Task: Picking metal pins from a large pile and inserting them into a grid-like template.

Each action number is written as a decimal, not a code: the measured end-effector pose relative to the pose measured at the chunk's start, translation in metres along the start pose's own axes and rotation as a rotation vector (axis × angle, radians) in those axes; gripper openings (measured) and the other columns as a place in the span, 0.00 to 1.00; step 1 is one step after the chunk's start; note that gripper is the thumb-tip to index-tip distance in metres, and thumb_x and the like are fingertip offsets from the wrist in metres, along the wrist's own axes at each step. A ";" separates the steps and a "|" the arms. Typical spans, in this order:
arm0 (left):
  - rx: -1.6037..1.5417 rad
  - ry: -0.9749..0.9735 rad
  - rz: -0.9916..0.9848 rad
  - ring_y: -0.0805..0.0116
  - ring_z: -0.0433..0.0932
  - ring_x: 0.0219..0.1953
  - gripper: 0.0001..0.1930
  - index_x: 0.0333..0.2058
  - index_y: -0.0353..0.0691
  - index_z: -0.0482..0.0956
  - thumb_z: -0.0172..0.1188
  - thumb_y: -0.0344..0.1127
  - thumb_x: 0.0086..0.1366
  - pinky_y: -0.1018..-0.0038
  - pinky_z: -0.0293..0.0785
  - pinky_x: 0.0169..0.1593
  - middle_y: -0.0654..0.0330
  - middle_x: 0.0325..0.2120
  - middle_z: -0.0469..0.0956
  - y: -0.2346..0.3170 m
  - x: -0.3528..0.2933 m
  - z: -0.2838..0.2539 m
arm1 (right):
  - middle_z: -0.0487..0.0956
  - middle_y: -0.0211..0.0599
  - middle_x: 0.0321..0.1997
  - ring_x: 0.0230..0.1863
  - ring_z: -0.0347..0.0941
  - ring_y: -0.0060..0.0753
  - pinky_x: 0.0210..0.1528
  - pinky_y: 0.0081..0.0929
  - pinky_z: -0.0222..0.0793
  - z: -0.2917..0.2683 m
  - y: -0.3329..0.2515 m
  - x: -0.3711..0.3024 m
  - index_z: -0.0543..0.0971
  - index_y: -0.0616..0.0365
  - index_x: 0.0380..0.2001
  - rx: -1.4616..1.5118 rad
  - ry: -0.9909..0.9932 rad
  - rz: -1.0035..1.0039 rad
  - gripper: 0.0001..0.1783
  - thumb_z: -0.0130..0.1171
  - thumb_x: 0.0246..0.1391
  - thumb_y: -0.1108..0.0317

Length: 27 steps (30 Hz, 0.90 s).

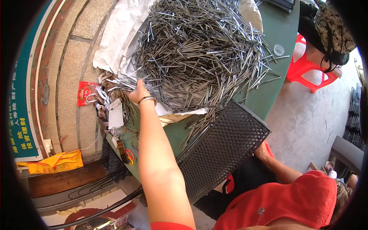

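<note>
My left hand (pixel 138 93), a bracelet at its wrist, is closed around a bundle of thin grey metal strips (pixel 124 81) at the left side of a big heap. This heap of loose strips (pixel 191 53) lies on a crumpled white sack (pixel 119 38) on a green table (pixel 278 82). A black perforated tray (pixel 226 142) slants against the table's near edge, some strips lying along its upper left side. My right hand (pixel 262 151) grips the tray's right edge; its fingers are partly hidden behind it.
Orange-handled scissors (pixel 130 156) lie at the table's left corner, near crumpled scraps and a red packet (pixel 87 93). A clear plastic lid (pixel 279 49) sits right of the heap. Beyond the table stand a red stool (pixel 310 74) and camouflage-patterned cloth (pixel 333 30).
</note>
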<state>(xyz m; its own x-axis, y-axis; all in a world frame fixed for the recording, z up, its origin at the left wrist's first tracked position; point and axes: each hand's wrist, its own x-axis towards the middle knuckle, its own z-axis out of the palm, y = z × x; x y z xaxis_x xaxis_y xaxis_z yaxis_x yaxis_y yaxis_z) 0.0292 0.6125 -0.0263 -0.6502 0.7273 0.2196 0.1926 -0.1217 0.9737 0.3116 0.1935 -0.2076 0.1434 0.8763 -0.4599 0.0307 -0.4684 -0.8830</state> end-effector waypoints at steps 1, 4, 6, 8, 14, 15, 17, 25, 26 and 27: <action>0.002 0.019 0.043 0.63 0.76 0.37 0.30 0.48 0.23 0.68 0.65 0.25 0.43 0.71 0.72 0.44 0.51 0.41 0.76 -0.002 0.000 0.003 | 0.76 0.33 0.20 0.23 0.70 0.24 0.25 0.26 0.67 -0.001 -0.003 0.000 0.76 0.68 0.26 0.000 -0.002 0.001 0.13 0.47 0.57 0.70; 0.121 0.180 0.049 0.59 0.77 0.40 0.34 0.52 0.24 0.64 0.64 0.25 0.43 0.71 0.72 0.47 0.47 0.43 0.75 -0.012 -0.026 0.024 | 0.78 0.36 0.23 0.26 0.72 0.27 0.28 0.29 0.69 -0.001 -0.006 0.001 0.77 0.67 0.30 -0.021 0.045 0.001 0.10 0.47 0.54 0.74; 0.096 0.257 -0.042 0.58 0.77 0.39 0.33 0.51 0.24 0.65 0.64 0.25 0.43 0.69 0.73 0.45 0.46 0.43 0.76 -0.010 -0.028 0.031 | 0.80 0.38 0.26 0.28 0.74 0.29 0.30 0.31 0.71 0.001 -0.001 0.001 0.78 0.67 0.33 -0.038 0.062 -0.057 0.10 0.48 0.52 0.75; 0.040 0.161 -0.109 0.58 0.78 0.37 0.30 0.48 0.24 0.68 0.65 0.27 0.44 0.67 0.74 0.42 0.45 0.42 0.76 -0.015 -0.018 0.023 | 0.80 0.40 0.26 0.28 0.74 0.28 0.31 0.32 0.71 -0.001 0.006 0.001 0.78 0.66 0.33 -0.079 0.043 -0.048 0.10 0.49 0.52 0.74; -0.044 0.315 -0.161 0.56 0.78 0.30 0.29 0.43 0.21 0.71 0.67 0.34 0.41 0.67 0.76 0.36 0.47 0.38 0.78 -0.039 -0.024 0.027 | 0.77 0.42 0.41 0.44 0.71 0.37 0.46 0.35 0.69 -0.010 0.011 0.002 0.74 0.65 0.41 -0.093 -0.101 0.096 0.15 0.56 0.47 0.76; -0.046 0.318 -0.161 0.56 0.78 0.30 0.29 0.43 0.21 0.71 0.67 0.34 0.41 0.67 0.76 0.36 0.47 0.38 0.78 -0.040 -0.019 0.023 | 0.76 0.42 0.42 0.45 0.71 0.38 0.47 0.35 0.69 -0.009 0.017 0.003 0.74 0.65 0.42 -0.057 -0.123 0.049 0.16 0.56 0.47 0.76; -0.005 0.244 -0.230 0.56 0.78 0.29 0.29 0.41 0.20 0.72 0.66 0.36 0.42 0.65 0.76 0.33 0.47 0.35 0.78 -0.037 -0.018 0.026 | 0.77 0.48 0.34 0.36 0.74 0.36 0.39 0.36 0.69 -0.007 0.033 0.001 0.76 0.66 0.36 -0.135 -0.059 0.010 0.11 0.53 0.49 0.74; -0.132 0.167 -0.501 0.58 0.78 0.27 0.25 0.33 0.21 0.74 0.63 0.42 0.46 0.62 0.75 0.29 0.49 0.31 0.78 -0.008 0.014 0.001 | 0.77 0.56 0.25 0.28 0.77 0.44 0.32 0.40 0.70 -0.007 0.063 0.005 0.78 0.67 0.31 -0.370 -0.078 -0.068 0.11 0.51 0.49 0.70; -0.091 0.107 -0.525 0.58 0.78 0.27 0.22 0.33 0.23 0.75 0.62 0.41 0.47 0.64 0.75 0.29 0.50 0.31 0.78 -0.005 0.021 -0.005 | 0.77 0.56 0.24 0.27 0.76 0.45 0.32 0.40 0.69 -0.007 0.058 0.006 0.78 0.67 0.31 -0.372 -0.070 -0.096 0.11 0.51 0.48 0.70; -0.051 0.045 -0.551 0.58 0.78 0.27 0.20 0.32 0.26 0.75 0.61 0.40 0.48 0.65 0.76 0.29 0.50 0.31 0.78 -0.003 0.028 -0.011 | 0.77 0.56 0.24 0.27 0.76 0.47 0.31 0.41 0.69 -0.007 0.054 0.007 0.78 0.67 0.31 -0.374 -0.060 -0.124 0.11 0.50 0.47 0.71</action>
<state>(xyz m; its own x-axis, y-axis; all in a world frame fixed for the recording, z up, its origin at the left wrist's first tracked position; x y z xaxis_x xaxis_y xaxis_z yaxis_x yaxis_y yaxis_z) 0.0022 0.6260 -0.0224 -0.6756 0.6633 -0.3218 -0.2203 0.2350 0.9467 0.3214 0.1730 -0.2581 0.0584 0.9287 -0.3661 0.4038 -0.3574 -0.8422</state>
